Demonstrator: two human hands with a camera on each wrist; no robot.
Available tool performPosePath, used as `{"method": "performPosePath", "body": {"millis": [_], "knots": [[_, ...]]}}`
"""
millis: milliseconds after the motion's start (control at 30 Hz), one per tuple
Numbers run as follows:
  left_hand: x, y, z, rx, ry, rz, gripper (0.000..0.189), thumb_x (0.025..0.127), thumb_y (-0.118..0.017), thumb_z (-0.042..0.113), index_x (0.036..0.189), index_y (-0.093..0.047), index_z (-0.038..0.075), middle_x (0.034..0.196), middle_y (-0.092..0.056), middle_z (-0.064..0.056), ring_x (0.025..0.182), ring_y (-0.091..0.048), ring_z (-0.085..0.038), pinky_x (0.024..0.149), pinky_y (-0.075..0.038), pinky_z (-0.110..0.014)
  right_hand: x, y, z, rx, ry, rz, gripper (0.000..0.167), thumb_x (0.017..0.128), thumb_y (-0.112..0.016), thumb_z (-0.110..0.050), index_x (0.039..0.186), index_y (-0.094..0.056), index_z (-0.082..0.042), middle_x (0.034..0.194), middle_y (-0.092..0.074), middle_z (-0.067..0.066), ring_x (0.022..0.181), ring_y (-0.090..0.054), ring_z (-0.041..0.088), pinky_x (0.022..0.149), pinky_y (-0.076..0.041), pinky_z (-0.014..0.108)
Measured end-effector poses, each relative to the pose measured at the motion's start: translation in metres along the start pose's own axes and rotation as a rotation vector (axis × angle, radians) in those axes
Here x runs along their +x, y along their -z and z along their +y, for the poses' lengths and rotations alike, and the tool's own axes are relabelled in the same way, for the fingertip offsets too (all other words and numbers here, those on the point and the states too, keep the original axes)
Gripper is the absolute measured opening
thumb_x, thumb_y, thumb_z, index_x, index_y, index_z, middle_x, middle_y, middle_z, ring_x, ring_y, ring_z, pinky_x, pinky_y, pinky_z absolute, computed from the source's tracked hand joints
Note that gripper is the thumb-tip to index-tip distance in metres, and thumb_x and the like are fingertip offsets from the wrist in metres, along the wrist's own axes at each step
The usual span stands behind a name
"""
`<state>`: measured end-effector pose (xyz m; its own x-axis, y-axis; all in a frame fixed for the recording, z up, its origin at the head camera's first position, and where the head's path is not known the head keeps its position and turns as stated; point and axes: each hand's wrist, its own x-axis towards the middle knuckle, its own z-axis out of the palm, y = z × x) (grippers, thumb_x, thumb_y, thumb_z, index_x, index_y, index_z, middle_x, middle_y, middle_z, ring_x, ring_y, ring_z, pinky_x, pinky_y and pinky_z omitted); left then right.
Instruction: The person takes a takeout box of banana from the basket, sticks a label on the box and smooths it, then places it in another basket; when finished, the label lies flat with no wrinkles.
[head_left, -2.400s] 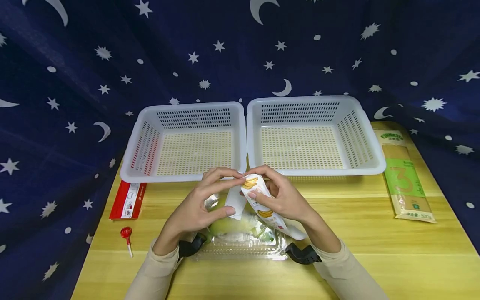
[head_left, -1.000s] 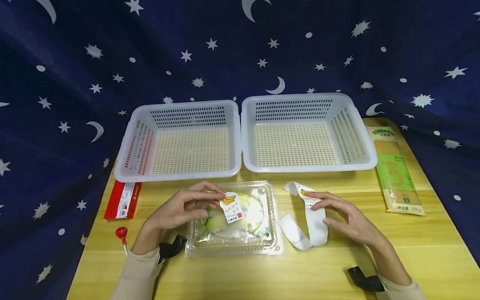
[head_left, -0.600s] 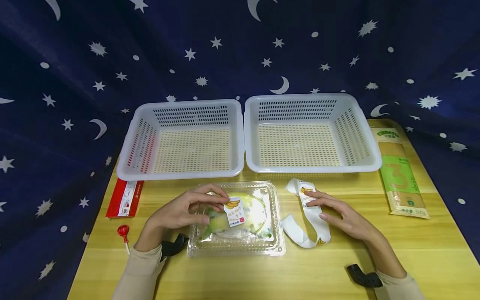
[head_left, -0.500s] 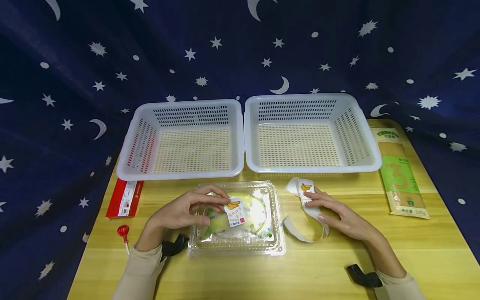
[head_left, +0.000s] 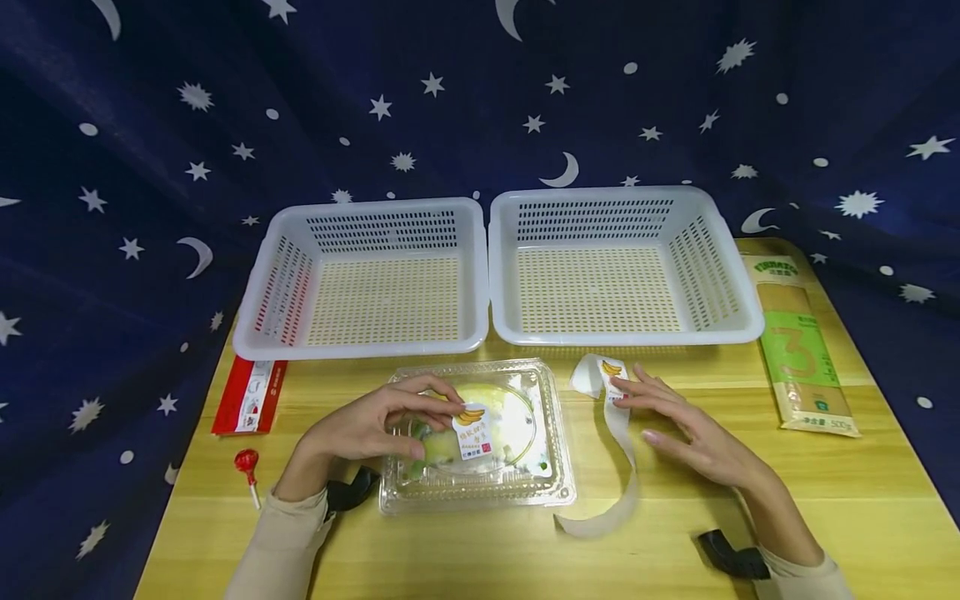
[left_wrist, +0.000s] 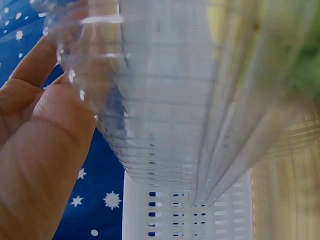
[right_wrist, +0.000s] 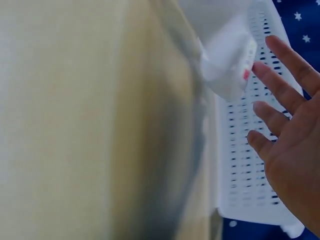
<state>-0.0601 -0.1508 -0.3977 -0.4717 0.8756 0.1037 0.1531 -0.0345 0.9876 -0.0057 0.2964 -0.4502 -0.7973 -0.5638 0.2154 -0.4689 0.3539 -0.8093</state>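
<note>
A white banana sticker [head_left: 472, 433] clings at the fingertips of my left hand [head_left: 360, 429], over the clear plastic box [head_left: 551, 479]. The left thumb stands apart from the sticker, its fingers loosely bent. Yellow and green contents show through the lid; the box's clear ribbed wall fills much of the left wrist view. My right hand [head_left: 693, 433] has its fingers spread, fingertips at the upper end of a long white label strip [head_left: 621, 442] with another banana label. In the right wrist view the strip [right_wrist: 227, 65] meets one fingertip, and the thumb is away from it.
Two white perforated baskets [head_left: 360, 350] [head_left: 622, 339] stand side by side behind the box. A red packet [head_left: 232, 400] and a red lollipop [head_left: 246, 461] lie at left. A noodle packet [head_left: 797, 350] lies at right. A starry dark blue cloth [head_left: 480, 100] hangs behind.
The hands have parted, the left with the sticker, the right with the strip. Most recently the strip's loose end uncurled toward the front, and the right fingers spread. The sticker shifted slightly right.
</note>
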Motion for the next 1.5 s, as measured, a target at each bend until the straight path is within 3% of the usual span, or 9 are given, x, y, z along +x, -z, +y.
{"method": "performPosePath", "body": {"millis": [167, 367, 500, 633, 833, 1033, 1267, 1433, 1500], "knots": [[0.000, -0.001, 0.000, 0.010, 0.014, -0.010, 0.049, 0.089, -0.067, -0.001, 0.135, -0.052, -0.007, 0.140, -0.042, -0.018, 0.119, -0.056, -0.025, 0.100, -0.050, -0.039, 0.009, 0.003, -0.013, 0.040, 0.049, 0.006, 0.053, 0.083, -0.056, 0.012, 0.135, -0.054, 0.001, 0.151, -0.038, 0.024, 0.151, -0.009, 0.037, 0.120, -0.003, 0.019], [0.000, -0.001, 0.001, 0.007, 0.019, -0.020, 0.050, 0.089, -0.066, -0.003, 0.135, -0.051, -0.009, 0.140, -0.041, -0.019, 0.117, -0.058, -0.029, 0.099, -0.051, -0.040, 0.026, 0.000, -0.034, 0.040, 0.153, -0.002, 0.052, 0.083, -0.061, 0.001, 0.134, -0.055, 0.001, 0.151, -0.041, 0.022, 0.150, -0.013, 0.038, 0.122, -0.006, 0.024], [0.000, -0.001, 0.000, 0.009, 0.032, -0.022, 0.049, 0.089, -0.066, -0.003, 0.135, -0.051, -0.009, 0.140, -0.041, -0.019, 0.115, -0.060, -0.030, 0.098, -0.052, -0.040, 0.043, -0.013, -0.053, 0.002, 0.262, -0.031, 0.048, 0.087, -0.062, -0.011, 0.134, -0.056, -0.001, 0.149, -0.044, 0.019, 0.148, -0.018, 0.040, 0.124, -0.005, 0.031], [0.001, -0.001, -0.002, 0.019, 0.042, -0.022, 0.049, 0.090, -0.066, 0.000, 0.136, -0.051, -0.008, 0.141, -0.041, -0.018, 0.114, -0.060, -0.030, 0.098, -0.052, -0.039, 0.061, -0.035, -0.070, -0.042, 0.344, -0.114, 0.047, 0.091, -0.061, -0.021, 0.135, -0.056, -0.007, 0.149, -0.046, 0.015, 0.147, -0.022, 0.040, 0.124, -0.003, 0.034], [0.003, -0.002, -0.004, 0.039, 0.061, -0.016, 0.050, 0.093, -0.066, 0.010, 0.139, -0.050, -0.004, 0.140, -0.042, -0.015, 0.115, -0.060, -0.029, 0.097, -0.052, -0.038, 0.078, -0.064, -0.078, -0.039, 0.355, -0.248, 0.046, 0.094, -0.059, -0.026, 0.138, -0.054, -0.014, 0.150, -0.046, 0.009, 0.147, -0.025, 0.036, 0.124, 0.000, 0.037], [0.004, -0.002, -0.004, 0.052, 0.065, -0.017, 0.055, 0.096, -0.064, 0.026, 0.139, -0.050, -0.003, 0.140, -0.042, -0.015, 0.115, -0.060, -0.029, 0.097, -0.053, -0.038, 0.083, -0.077, -0.071, -0.088, 0.362, -0.285, 0.050, 0.089, -0.065, -0.022, 0.138, -0.054, -0.018, 0.150, -0.047, 0.006, 0.146, -0.028, 0.037, 0.124, 0.003, 0.036], [0.004, -0.001, -0.005, 0.093, 0.060, 0.012, 0.050, 0.094, -0.066, 0.016, 0.138, -0.051, -0.004, 0.144, -0.040, -0.018, 0.119, -0.057, -0.028, 0.094, -0.054, -0.037, 0.083, -0.079, -0.067, -0.119, 0.367, -0.282, 0.053, 0.085, -0.069, -0.019, 0.136, -0.055, -0.018, 0.149, -0.047, 0.006, 0.145, -0.030, 0.037, 0.124, 0.003, 0.037], [0.003, 0.000, -0.002, 0.079, 0.005, 0.090, 0.050, 0.092, -0.064, 0.000, 0.139, -0.049, -0.004, 0.145, -0.040, -0.021, 0.125, -0.050, -0.038, 0.097, -0.052, -0.040, 0.083, -0.079, -0.067, -0.124, 0.372, -0.279, 0.049, 0.090, -0.067, -0.024, 0.137, -0.054, -0.017, 0.149, -0.047, 0.006, 0.145, -0.031, 0.037, 0.124, 0.001, 0.037], [0.003, 0.000, -0.001, 0.070, -0.016, 0.100, 0.050, 0.091, -0.062, -0.003, 0.139, -0.048, -0.004, 0.145, -0.041, -0.022, 0.119, -0.051, -0.042, 0.094, -0.053, -0.040, 0.083, -0.079, -0.066, -0.124, 0.369, -0.280, 0.050, 0.089, -0.067, -0.024, 0.137, -0.054, -0.017, 0.149, -0.048, 0.005, 0.145, -0.031, 0.036, 0.124, 0.001, 0.037]]}}
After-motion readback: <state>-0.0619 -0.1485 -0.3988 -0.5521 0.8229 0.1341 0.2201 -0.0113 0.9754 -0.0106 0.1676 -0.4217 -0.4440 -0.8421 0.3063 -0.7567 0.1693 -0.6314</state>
